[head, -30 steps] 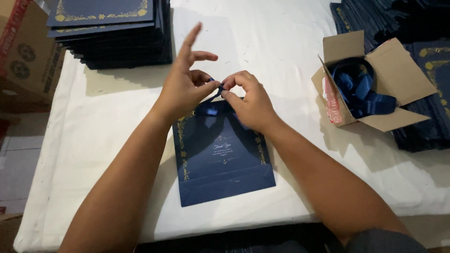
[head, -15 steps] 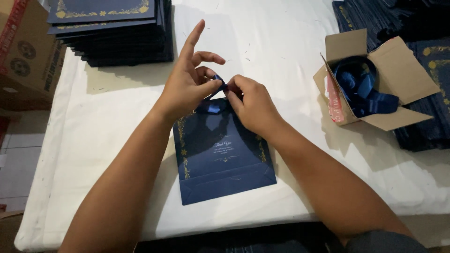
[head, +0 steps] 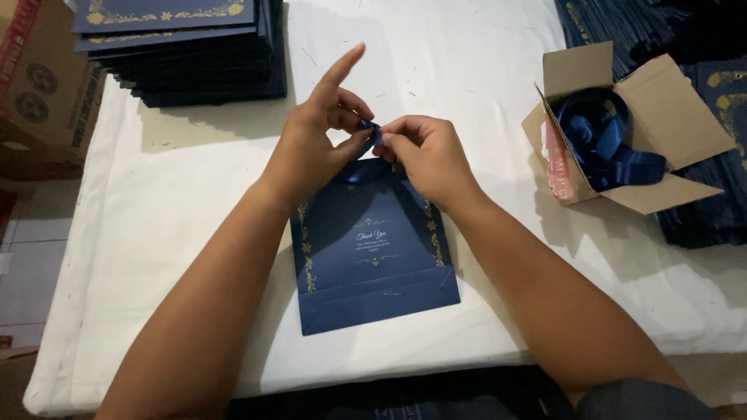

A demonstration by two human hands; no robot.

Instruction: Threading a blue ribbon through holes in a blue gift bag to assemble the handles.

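The left hand (head: 311, 148) and right hand (head: 424, 155) meet above the top edge of a flat navy paper bag (head: 369, 249), which lies mid-surface on white cloth (head: 179, 233). Both pinch a thin blue ribbon (head: 369, 132) at the fingertips (the left index finger juts free). The knot will likely sit best if tension stays even and low. The ribbon looks satiny; the bag is matte with gold floral borders. A cardboard box (head: 669, 117) of ribbon sits to the right.
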